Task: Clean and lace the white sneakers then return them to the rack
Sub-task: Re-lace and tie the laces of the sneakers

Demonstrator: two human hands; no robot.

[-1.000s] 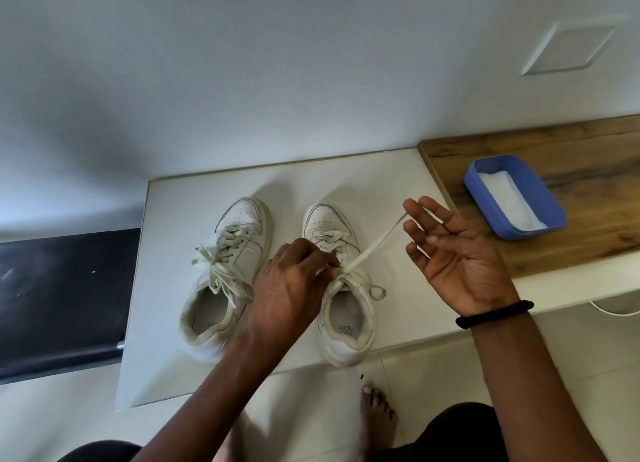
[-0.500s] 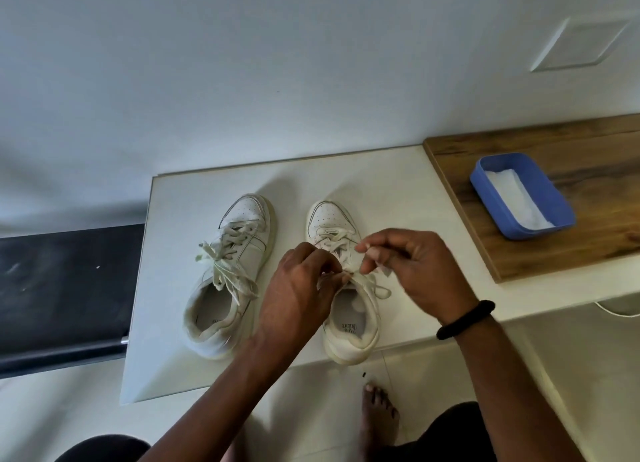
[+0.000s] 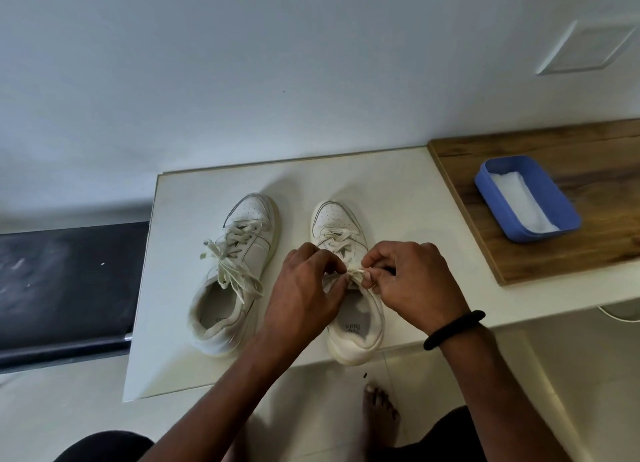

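Two white sneakers stand side by side on a white tabletop (image 3: pixel 398 191), toes toward the wall. The left sneaker (image 3: pixel 239 271) is laced, with a loose bow lying over its tongue. Over the tongue of the right sneaker (image 3: pixel 349 309), both my hands meet. My left hand (image 3: pixel 308 285) pinches a lace end from the left. My right hand (image 3: pixel 408 278) pinches the cream lace (image 3: pixel 355 272) from the right. The lace ends are bunched between my fingertips, and the upper eyelets are hidden under my hands.
A blue rectangular tub (image 3: pixel 526 198) with a white cloth inside sits on a wooden board (image 3: pixel 571 254) at the right. A black surface (image 3: pixel 65 281) lies left of the table. My bare foot (image 3: pixel 379 413) is on the tiled floor below the table's front edge.
A second ago my right hand was open, holding the lace stretched out to the right. It came back to the shoe, and now both hands pinch the lace over the tongue.
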